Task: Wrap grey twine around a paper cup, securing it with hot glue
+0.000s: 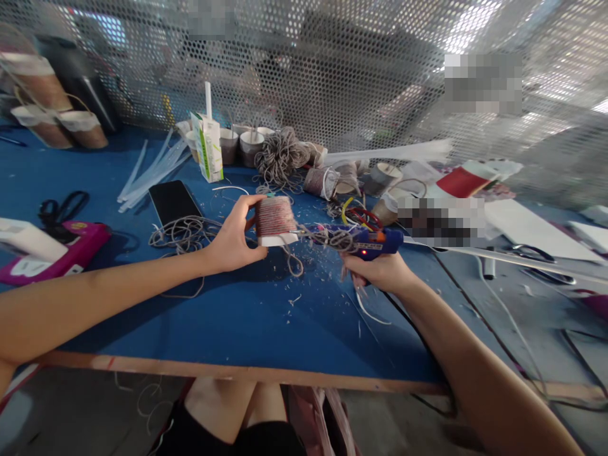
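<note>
My left hand grips a small paper cup wound with reddish-brown cord, its white rim turned downward. A loose loop of grey cord hangs from the cup's lower right. In my right hand is a blue glue gun with an orange part and a lit red light. Its nozzle points left and meets or nearly meets the cup's side; strands of grey cord hide the exact spot. A long clear glue stick reaches out of the gun's back to the right.
Behind my hands lie a grey cord bundle, several wrapped cups and a drink carton with a straw. To the left are a black phone, clear glue sticks and a magenta device. Scissors lie right. Perforated metal closes the back.
</note>
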`<action>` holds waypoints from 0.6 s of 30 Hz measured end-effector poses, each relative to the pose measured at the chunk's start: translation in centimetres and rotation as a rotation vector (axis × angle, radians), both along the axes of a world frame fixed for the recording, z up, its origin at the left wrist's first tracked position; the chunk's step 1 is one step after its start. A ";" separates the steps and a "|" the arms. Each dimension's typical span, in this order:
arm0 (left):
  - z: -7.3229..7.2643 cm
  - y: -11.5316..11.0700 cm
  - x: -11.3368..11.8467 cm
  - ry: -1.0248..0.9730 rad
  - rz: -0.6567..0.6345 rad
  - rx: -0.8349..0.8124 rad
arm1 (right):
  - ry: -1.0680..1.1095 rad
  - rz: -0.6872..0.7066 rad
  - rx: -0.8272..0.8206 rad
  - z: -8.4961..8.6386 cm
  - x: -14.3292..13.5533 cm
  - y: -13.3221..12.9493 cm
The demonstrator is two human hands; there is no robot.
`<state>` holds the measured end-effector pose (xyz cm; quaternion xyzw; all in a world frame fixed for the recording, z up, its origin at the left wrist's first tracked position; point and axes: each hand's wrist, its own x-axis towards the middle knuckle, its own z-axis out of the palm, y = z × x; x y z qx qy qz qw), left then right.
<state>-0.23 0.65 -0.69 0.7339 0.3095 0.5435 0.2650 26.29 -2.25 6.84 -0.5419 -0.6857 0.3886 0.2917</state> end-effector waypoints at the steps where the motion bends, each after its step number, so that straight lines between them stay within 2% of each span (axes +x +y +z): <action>1: 0.0 0.0 0.0 -0.009 -0.004 -0.005 | -0.005 -0.004 0.001 0.0 0.0 0.0; 18: -0.5 0.3 -0.2 -0.110 -0.078 -0.003 | -0.023 -0.033 0.014 0.2 0.0 0.1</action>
